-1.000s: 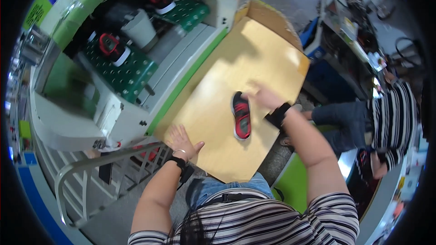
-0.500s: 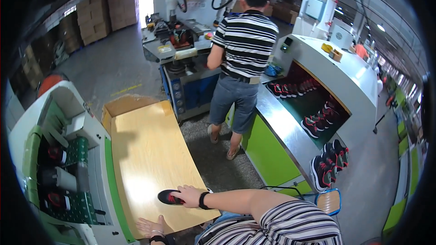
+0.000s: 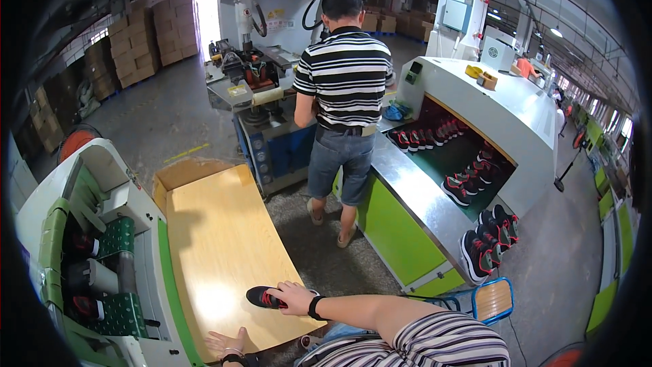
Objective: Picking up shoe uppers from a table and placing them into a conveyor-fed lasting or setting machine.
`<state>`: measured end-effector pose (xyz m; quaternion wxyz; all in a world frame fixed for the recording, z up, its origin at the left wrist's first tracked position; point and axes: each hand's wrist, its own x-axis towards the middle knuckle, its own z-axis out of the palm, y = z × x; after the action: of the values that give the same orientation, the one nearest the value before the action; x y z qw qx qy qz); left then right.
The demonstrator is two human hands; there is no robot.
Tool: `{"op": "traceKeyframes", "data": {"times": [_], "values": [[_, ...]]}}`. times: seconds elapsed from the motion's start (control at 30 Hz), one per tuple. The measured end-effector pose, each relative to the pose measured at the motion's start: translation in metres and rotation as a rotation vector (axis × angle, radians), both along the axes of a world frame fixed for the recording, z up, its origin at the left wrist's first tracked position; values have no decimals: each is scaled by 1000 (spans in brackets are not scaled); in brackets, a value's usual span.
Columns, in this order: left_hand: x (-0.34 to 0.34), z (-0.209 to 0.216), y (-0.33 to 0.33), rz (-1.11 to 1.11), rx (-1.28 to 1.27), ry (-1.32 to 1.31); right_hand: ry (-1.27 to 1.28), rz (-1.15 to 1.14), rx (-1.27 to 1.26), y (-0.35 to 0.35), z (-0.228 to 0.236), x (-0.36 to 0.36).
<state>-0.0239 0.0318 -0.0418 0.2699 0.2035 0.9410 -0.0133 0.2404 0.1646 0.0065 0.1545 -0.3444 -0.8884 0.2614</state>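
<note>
A black sneaker with red laces (image 3: pixel 261 297) rests on the wood-look tabletop (image 3: pixel 224 231), its toe pointing left. From the right, my right hand (image 3: pixel 293 298) is closed over the top of the shoe, around the lacing and ankle part. Nearer to me, my left hand (image 3: pixel 226 344) lies on the near left corner of the tabletop, fingers spread and nothing in them. A dark band circles each of my wrists.
At the left stands a machine (image 3: pixel 146 285) with sneakers in its openings. A co-worker in a striped shirt (image 3: pixel 345 75) faces a press (image 3: pixel 272 143) ahead. On the right, sneakers (image 3: pixel 483 248) stand at a conveyor's metal edge (image 3: pixel 421 194), beside a blue-framed stool (image 3: pixel 492 299).
The view has tilted up slightly and turned right. My right hand and the sneaker have shifted a little right on the tabletop. My left hand stays at the near corner.
</note>
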Motion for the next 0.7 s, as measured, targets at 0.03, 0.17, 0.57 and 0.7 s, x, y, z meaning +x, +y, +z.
{"op": "traceKeyframes", "data": {"times": [0.03,0.17,0.57,0.7], "values": [[-1,-1,0,-13,-35,9,-8,-4,2,0,0,0],[0,0,4,-33,-89,5,-9,-8,4,3,2,2],[1,-2,6,-34,-41,11,-11,-12,29,6,8,4],[-2,-10,4,-10,-48,-2,-20,-8,25,2,9,4]]}}
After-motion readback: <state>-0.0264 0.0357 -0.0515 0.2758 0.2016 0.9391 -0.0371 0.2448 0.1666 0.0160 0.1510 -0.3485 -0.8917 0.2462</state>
